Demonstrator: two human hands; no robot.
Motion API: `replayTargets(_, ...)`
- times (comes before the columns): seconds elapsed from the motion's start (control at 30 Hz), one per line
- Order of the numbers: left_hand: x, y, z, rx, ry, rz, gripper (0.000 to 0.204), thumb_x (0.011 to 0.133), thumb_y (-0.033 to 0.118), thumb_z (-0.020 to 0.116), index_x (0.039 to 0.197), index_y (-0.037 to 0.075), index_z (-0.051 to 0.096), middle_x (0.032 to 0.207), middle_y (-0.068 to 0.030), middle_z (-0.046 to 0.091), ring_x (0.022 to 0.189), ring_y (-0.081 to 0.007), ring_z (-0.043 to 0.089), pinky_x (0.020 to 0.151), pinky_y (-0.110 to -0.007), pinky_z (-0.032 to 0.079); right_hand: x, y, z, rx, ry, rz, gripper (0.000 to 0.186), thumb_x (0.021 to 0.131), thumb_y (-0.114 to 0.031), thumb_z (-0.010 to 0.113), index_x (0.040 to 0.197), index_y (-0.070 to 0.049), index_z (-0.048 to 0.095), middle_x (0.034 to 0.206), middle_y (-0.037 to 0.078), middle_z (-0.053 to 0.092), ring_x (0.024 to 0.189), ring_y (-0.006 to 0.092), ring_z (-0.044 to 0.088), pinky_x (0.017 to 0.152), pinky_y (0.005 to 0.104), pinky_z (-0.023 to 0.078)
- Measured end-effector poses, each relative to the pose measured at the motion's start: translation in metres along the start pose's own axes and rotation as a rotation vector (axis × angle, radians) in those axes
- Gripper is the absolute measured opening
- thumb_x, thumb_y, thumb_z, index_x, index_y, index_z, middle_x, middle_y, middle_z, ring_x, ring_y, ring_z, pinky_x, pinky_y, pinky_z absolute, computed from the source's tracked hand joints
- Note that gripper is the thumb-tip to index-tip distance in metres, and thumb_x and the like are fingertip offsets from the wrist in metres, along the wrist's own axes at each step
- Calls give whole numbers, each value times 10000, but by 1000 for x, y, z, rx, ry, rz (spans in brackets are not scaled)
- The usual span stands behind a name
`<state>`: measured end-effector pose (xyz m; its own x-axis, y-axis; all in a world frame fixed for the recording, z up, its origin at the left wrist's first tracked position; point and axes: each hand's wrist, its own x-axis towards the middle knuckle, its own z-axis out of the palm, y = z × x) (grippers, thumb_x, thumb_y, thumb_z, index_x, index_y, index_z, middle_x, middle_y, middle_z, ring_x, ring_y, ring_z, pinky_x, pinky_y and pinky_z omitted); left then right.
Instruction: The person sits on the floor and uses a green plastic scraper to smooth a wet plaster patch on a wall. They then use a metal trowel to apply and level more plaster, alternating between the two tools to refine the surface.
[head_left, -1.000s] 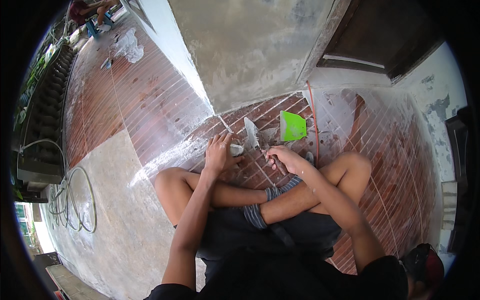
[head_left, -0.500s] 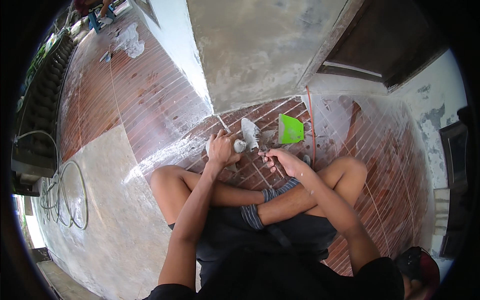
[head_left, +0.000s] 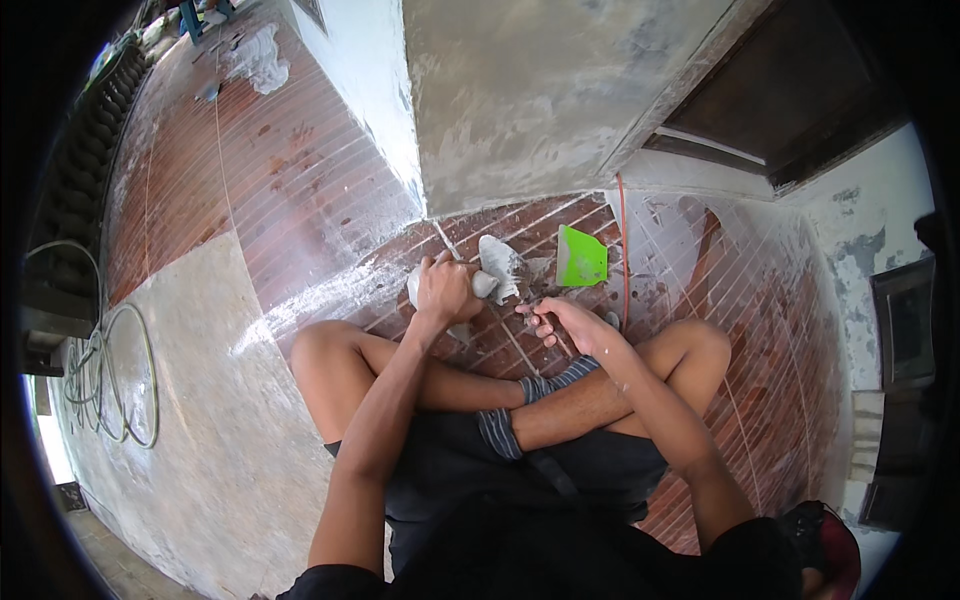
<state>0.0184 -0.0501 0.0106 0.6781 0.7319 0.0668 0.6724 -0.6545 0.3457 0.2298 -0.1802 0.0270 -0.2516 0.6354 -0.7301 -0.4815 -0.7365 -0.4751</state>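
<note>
My left hand [head_left: 447, 291] is closed over a pale, whitish-grey thing [head_left: 484, 284] with a rounded end. White also shows past the fingers on the other side, and my palm hides the rest. To its right my right hand [head_left: 562, 320] is curled, thumb against forefinger. Something small and dark seems to be at those fingertips, too small to name. A smear of white paste [head_left: 500, 266] lies on the red floor just beyond and between my hands. Farther off to the right is a flat bright green plate [head_left: 582, 257], soiled with white along its lower edge.
An orange cord [head_left: 624, 250] runs from the plastered wall [head_left: 520, 100] across the floor. My crossed legs [head_left: 540, 410] lie close under my hands. A coiled hose [head_left: 120, 385] rests on the left. A white patch [head_left: 260, 58] marks the far floor. A person's dark red-and-black cap [head_left: 825, 545] is at lower right.
The view has shifted slightly. My left hand has turned a little with the pale thing still in it, and my right hand stays almost in place. The far-left person is now mostly out of view.
</note>
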Motion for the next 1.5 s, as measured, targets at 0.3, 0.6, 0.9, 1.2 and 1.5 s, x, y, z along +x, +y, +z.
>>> replayTargets(0.3,2,-6,1,2,8,11,272,641,265,668,873,156,759,865,-106,714,1029,-252,622,906,-437,419,-6,-3,6,-39,-61,10,367,922,-167,467,1247,-4,519,785,-28,463,572,44,391,499,210,343)
replayTargets(0.6,2,-12,3,-53,63,5,245,664,265,644,830,120,751,847,-137,710,1034,-283,631,952,-462,416,-9,-8,-9,84,-193,46,377,890,-193,483,1220,-15,522,743,-42,459,552,36,389,481,198,323)
replayTargets(0.9,-3,2,-10,-95,143,-91,397,609,238,638,931,42,761,1067,-263,665,1125,-359,597,1034,-505,394,-95,-56,30,143,-405,-263,469,948,-249,513,1341,3,473,798,-10,473,569,68,404,510,226,374)
replayTargets(1.2,-7,-10,13,-5,180,16,427,599,262,635,990,149,767,847,-95,722,998,-259,615,891,-448,432,-248,-225,179,-914,518,-1625,510,1011,-137,496,1509,-191,395,720,22,513,525,54,482,520,249,459)
replayTargets(1.5,-8,-12,16,34,124,-30,377,621,276,646,954,158,775,884,-71,732,1028,-240,611,928,-437,408,-272,-368,247,-1475,1405,-1956,519,959,-109,492,1463,-213,427,985,249,559,805,456,631,746,525,522)
